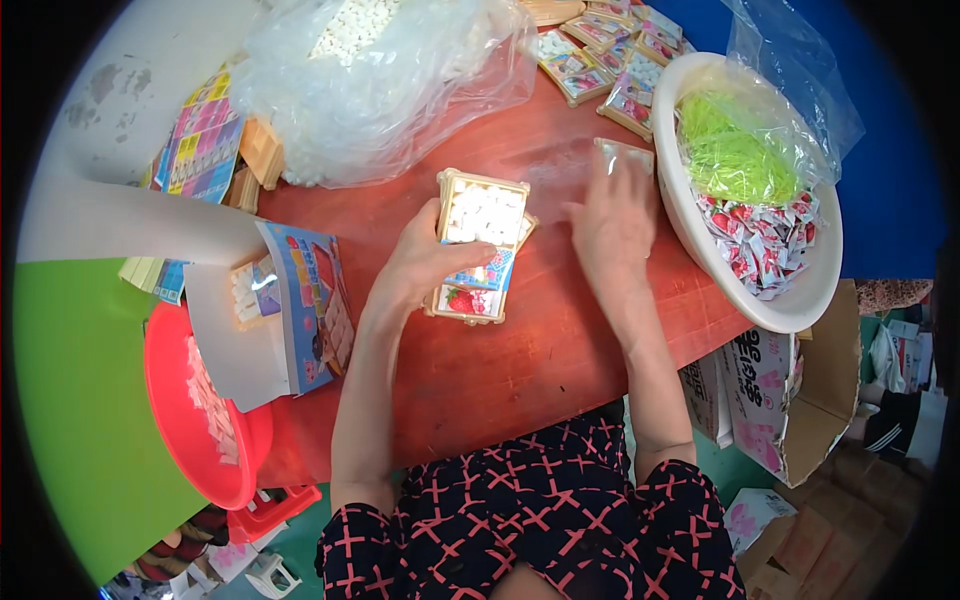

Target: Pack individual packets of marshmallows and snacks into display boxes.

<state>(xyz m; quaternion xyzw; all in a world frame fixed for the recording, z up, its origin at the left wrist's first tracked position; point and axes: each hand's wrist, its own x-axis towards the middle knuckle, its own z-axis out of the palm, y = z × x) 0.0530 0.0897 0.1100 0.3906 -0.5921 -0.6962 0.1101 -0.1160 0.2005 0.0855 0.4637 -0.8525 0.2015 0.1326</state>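
Note:
My left hand (430, 255) is closed around a small tan-framed tray (487, 205) in the middle of the table. Its top part holds white pieces that look like candies; below lie a blue printed strip and a packet with a strawberry on it. The corner of another tray (529, 229) peeks out behind its right side. My right hand (615, 215) reaches over a clear-topped tray or lid (628, 155) near the white basin. Motion smears its fingers, so I cannot make out whether they grip it.
The white basin (740, 310) holds green shreds and strawberry packets. Several filled trays (630, 100) lie at the back right. A big clear bag (390, 110) of white pieces stands at the back. At left are an open printed box (315, 300) containing one tray and a red basin (165, 400).

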